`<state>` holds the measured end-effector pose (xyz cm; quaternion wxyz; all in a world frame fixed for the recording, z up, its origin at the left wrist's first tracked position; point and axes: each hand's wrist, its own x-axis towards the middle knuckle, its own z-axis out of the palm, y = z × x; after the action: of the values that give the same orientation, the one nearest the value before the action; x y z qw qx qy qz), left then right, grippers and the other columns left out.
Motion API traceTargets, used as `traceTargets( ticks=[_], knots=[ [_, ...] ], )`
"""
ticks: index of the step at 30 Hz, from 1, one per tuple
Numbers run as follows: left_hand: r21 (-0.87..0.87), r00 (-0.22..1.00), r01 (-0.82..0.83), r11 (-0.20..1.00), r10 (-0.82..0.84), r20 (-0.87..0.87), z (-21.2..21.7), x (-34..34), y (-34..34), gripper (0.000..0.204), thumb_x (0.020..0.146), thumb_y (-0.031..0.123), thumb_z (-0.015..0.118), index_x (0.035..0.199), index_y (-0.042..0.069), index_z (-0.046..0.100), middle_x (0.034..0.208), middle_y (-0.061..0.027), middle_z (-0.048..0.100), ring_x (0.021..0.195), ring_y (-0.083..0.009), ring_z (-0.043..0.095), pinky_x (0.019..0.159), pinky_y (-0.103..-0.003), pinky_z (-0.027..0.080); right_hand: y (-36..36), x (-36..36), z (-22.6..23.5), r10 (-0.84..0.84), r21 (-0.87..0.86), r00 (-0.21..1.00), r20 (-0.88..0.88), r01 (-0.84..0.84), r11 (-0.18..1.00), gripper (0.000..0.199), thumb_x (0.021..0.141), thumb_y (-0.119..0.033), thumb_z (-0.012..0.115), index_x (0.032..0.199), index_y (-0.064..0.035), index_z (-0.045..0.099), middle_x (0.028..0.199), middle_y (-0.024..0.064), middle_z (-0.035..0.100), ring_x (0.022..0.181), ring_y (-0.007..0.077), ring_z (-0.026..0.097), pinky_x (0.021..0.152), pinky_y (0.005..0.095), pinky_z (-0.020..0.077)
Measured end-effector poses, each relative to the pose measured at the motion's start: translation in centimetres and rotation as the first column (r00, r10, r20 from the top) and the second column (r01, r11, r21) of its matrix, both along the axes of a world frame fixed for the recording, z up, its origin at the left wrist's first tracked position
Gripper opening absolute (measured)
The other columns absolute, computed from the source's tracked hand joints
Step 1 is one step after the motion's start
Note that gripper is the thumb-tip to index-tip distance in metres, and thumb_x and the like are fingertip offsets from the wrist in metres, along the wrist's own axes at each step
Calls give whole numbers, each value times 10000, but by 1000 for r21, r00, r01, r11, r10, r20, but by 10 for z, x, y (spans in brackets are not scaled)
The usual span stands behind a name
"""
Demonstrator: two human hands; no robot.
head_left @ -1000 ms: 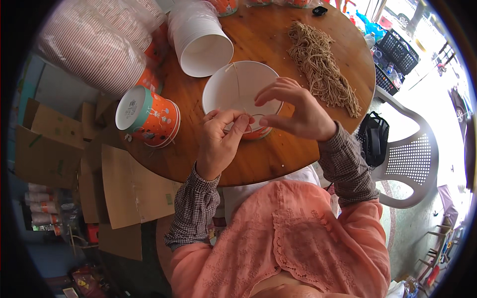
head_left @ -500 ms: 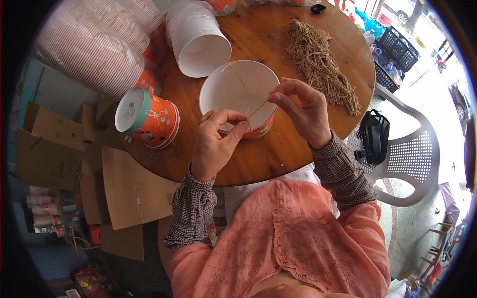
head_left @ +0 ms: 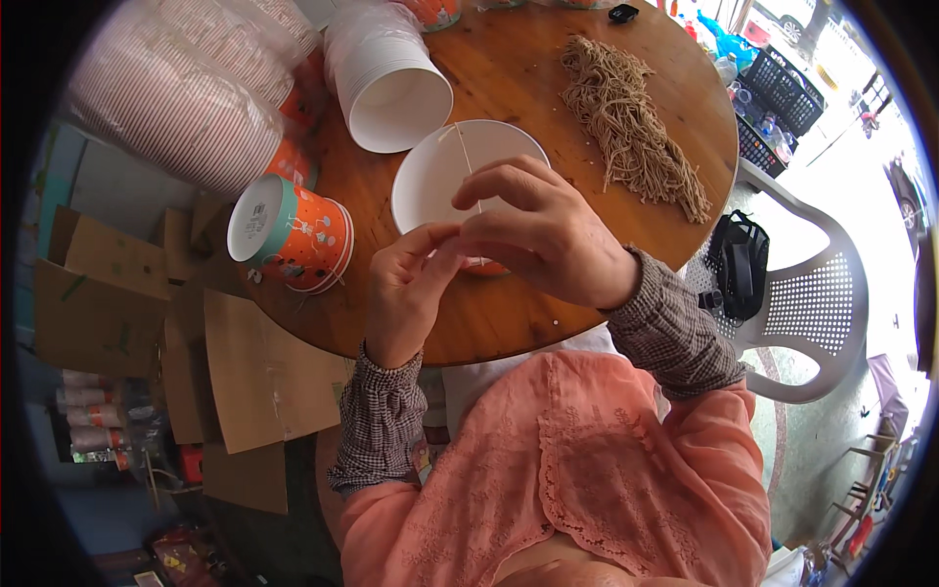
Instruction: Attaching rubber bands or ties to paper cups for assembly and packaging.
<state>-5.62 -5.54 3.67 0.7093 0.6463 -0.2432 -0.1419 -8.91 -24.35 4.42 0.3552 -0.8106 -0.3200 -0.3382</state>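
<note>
A wide paper bucket (head_left: pixel 416 186), white inside and orange outside, stands mouth up on the table in front of me. A thin beige string (head_left: pixel 464 145) runs from its far rim across the mouth, pulled straight toward my hands. At the near rim my left hand (head_left: pixel 411 284) is closed, thumb and forefinger pinching the string. My right hand (head_left: pixel 553 235) reaches over the bucket, its fingertips against those of the left, closed on the string's end. Its bent fingers cover the near rim and the exact grip.
Beige strings (head_left: pixel 636 127) lie bundled on the round wooden table (head_left: pixel 509 64). Left stand an upturned orange bucket (head_left: pixel 303 230), nested white buckets (head_left: pixel 401 103) and wrapped stacks (head_left: pixel 186 117). Cardboard boxes (head_left: pixel 259 372) sit below left; a grey plastic chair (head_left: pixel 807 303) holds a black bag (head_left: pixel 740 264).
My right hand has moved left and nearer, from holding the string's end out at the right to meeting the left fingertips. The string across the mouth now looks straighter.
</note>
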Motion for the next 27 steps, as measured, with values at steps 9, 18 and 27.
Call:
traceTargets(
  ticks=[9, 18, 27],
  knots=[
    [44, 997, 22, 999, -25, 69, -4, 2, 2, 178, 962, 82, 558, 1052, -49, 638, 968, -39, 664, 878, -66, 602, 758, -206, 481, 1, 3, -14, 148, 349, 900, -409, 4, 937, 177, 845, -62, 671, 1014, -10, 655, 948, 95, 672, 905, 210, 639, 822, 345, 495],
    [81, 978, -116, 990, 100, 182, -10, -1, -6, 156, 961, 86, 566, 1026, -28, 650, 880, 7, 625, 775, -32, 531, 677, -178, 438, 1, -4, -21, -27, 246, 941, -338, 116, 962, 125, 817, -63, 697, 937, -44, 671, 787, 50, 677, 755, 195, 655, 1018, 417, 400],
    [-106, 958, -216, 971, 232, 171, -22, -1, -17, 98, 926, 63, 624, 998, -3, 627, 868, -18, 626, 733, -39, 559, 644, -182, 453, 14, -12, -27, -201, 224, 970, -138, 228, 947, 95, 793, -82, 674, 874, -106, 630, 756, 23, 629, 761, 213, 629, 975, 445, 404]
  ],
)
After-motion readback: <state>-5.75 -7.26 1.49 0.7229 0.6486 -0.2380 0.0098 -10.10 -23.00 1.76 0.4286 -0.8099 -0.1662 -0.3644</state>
